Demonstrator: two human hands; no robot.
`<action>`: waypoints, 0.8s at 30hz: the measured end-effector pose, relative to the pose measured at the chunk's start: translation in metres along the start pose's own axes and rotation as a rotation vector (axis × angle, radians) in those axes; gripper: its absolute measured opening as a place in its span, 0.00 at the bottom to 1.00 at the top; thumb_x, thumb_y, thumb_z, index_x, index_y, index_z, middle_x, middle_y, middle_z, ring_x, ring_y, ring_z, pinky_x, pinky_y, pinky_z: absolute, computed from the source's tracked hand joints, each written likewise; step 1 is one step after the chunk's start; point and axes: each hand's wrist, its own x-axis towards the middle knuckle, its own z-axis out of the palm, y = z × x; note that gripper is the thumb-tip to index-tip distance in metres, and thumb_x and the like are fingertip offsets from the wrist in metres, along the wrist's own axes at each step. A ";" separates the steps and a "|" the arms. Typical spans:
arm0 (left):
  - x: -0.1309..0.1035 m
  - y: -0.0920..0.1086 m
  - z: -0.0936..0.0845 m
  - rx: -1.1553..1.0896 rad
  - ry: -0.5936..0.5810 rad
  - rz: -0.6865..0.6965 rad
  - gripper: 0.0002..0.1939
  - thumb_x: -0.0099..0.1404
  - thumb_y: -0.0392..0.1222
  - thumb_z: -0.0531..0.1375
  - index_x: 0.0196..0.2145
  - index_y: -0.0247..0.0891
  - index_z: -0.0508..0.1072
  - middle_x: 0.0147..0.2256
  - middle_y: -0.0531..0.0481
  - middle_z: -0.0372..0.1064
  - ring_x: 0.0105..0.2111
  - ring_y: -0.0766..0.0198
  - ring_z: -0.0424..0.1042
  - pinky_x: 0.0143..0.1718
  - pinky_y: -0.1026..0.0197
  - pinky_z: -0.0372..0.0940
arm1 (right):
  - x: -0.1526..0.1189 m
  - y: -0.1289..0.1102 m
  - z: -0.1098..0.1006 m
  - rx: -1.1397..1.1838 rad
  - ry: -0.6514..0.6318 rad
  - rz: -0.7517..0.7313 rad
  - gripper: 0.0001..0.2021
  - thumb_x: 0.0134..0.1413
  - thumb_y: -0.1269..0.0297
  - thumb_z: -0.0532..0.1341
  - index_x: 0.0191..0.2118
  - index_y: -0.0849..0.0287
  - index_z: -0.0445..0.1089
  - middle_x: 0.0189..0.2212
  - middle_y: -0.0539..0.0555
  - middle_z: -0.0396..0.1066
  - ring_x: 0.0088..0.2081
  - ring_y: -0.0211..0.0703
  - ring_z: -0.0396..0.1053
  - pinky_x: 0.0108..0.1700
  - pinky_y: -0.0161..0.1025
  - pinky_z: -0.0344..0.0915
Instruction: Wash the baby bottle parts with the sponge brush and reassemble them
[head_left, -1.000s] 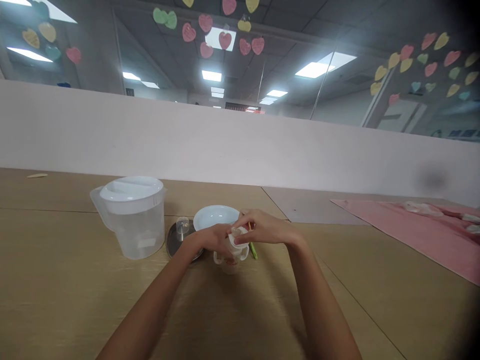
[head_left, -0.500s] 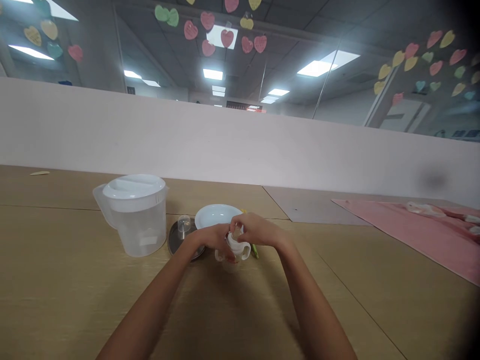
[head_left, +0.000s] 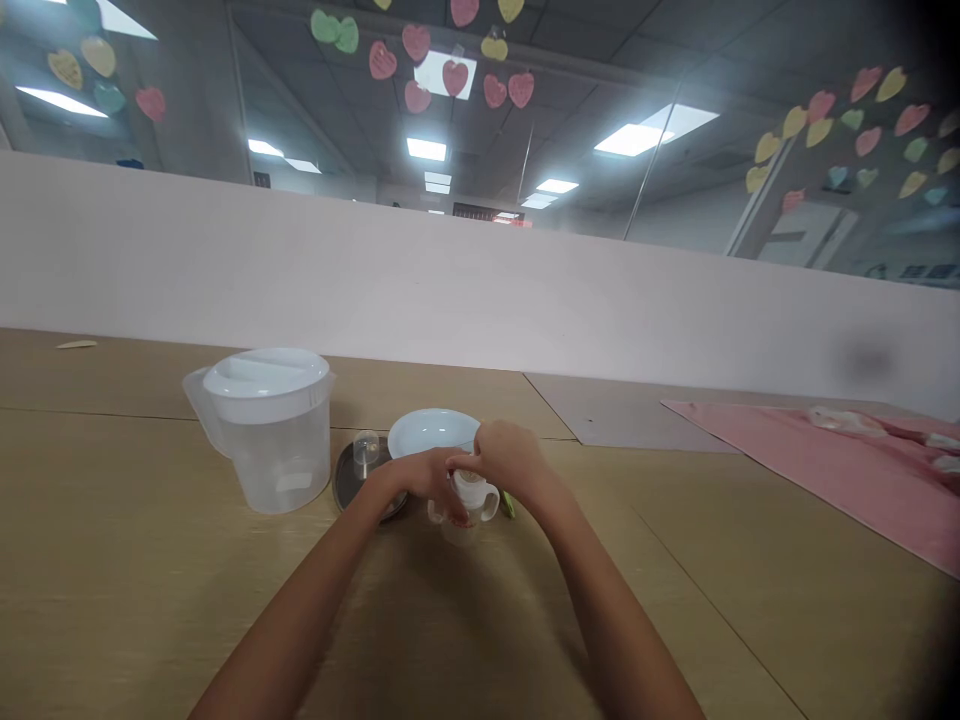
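A baby bottle [head_left: 472, 490] with a white collar and two side handles stands upright on the table in front of me. My left hand [head_left: 431, 475] is wrapped round its left side, covering part of the body. Over the top of the bottle, my right hand [head_left: 511, 455] is curled closed, its fingertips by the teat area. Whatever those fingers hold, if anything, is hidden. Behind both hands is a white bowl [head_left: 424, 430], partly covered. A small clear cap [head_left: 366, 450] rests on a round dark metal tray [head_left: 346, 485] beside my left wrist.
A clear plastic pitcher [head_left: 277, 450] with a white lid stands to the left. A thin green object [head_left: 509, 505] lies right of the bottle. Further right is a pink cloth [head_left: 825, 460] with crumpled items on it. A low white wall [head_left: 450, 290] borders the table's back.
My right hand has turned over the bottle's top, its back now facing up and its fingers more curled. My left hand still holds the bottle in about the same place.
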 end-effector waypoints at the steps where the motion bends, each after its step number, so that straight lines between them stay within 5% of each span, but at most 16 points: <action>1: 0.000 -0.001 0.000 0.006 -0.009 0.020 0.24 0.41 0.45 0.67 0.38 0.41 0.70 0.39 0.53 0.69 0.39 0.57 0.67 0.33 0.64 0.61 | -0.003 0.003 -0.003 0.037 -0.008 -0.023 0.22 0.49 0.44 0.58 0.36 0.61 0.72 0.30 0.58 0.73 0.32 0.45 0.69 0.26 0.34 0.54; 6: 0.001 -0.003 0.000 -0.049 -0.028 0.002 0.28 0.40 0.45 0.67 0.41 0.41 0.68 0.41 0.51 0.69 0.41 0.57 0.67 0.34 0.64 0.62 | -0.011 0.008 -0.008 0.169 0.012 -0.218 0.05 0.49 0.68 0.59 0.33 0.57 0.71 0.32 0.51 0.72 0.31 0.36 0.67 0.27 0.31 0.52; 8: 0.000 -0.002 0.000 -0.054 -0.019 -0.015 0.29 0.39 0.44 0.68 0.42 0.41 0.68 0.41 0.51 0.69 0.41 0.57 0.67 0.35 0.64 0.62 | -0.009 0.005 -0.005 0.153 0.030 -0.235 0.05 0.48 0.73 0.56 0.29 0.59 0.69 0.30 0.51 0.72 0.30 0.35 0.65 0.26 0.31 0.50; 20: 0.001 -0.002 0.001 -0.075 -0.015 0.050 0.24 0.40 0.42 0.67 0.38 0.39 0.70 0.39 0.52 0.70 0.40 0.54 0.67 0.34 0.63 0.62 | -0.005 -0.001 -0.004 0.118 -0.006 -0.123 0.08 0.54 0.64 0.56 0.30 0.60 0.69 0.32 0.55 0.72 0.31 0.38 0.67 0.26 0.33 0.51; 24: -0.001 -0.003 0.001 -0.053 0.006 0.000 0.32 0.40 0.44 0.67 0.45 0.40 0.67 0.43 0.51 0.69 0.42 0.54 0.67 0.35 0.64 0.62 | -0.009 0.005 -0.004 0.178 -0.125 -0.135 0.12 0.45 0.59 0.61 0.37 0.58 0.69 0.34 0.53 0.72 0.32 0.40 0.68 0.25 0.33 0.51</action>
